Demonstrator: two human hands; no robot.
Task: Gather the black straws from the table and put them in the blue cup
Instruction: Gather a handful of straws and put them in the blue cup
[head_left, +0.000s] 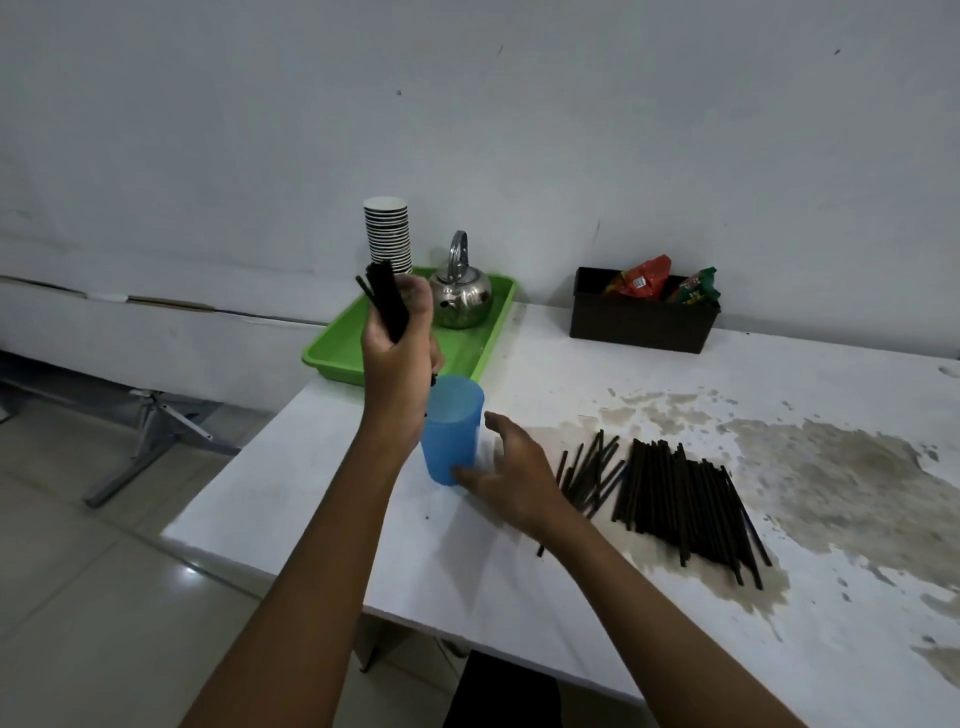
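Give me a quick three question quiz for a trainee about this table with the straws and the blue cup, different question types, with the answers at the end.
1. True or false: the left hand grips a bundle of black straws above the blue cup.
2. Multiple choice: where does the metal kettle sit? A) in the black box B) on the green tray C) on the floor
3. Fill in: the loose pile of black straws lies on the table to the ____ of the cup.

Key: 1 true. 2 B. 3 right. Note that the right hand has its fingers open at the cup's base.
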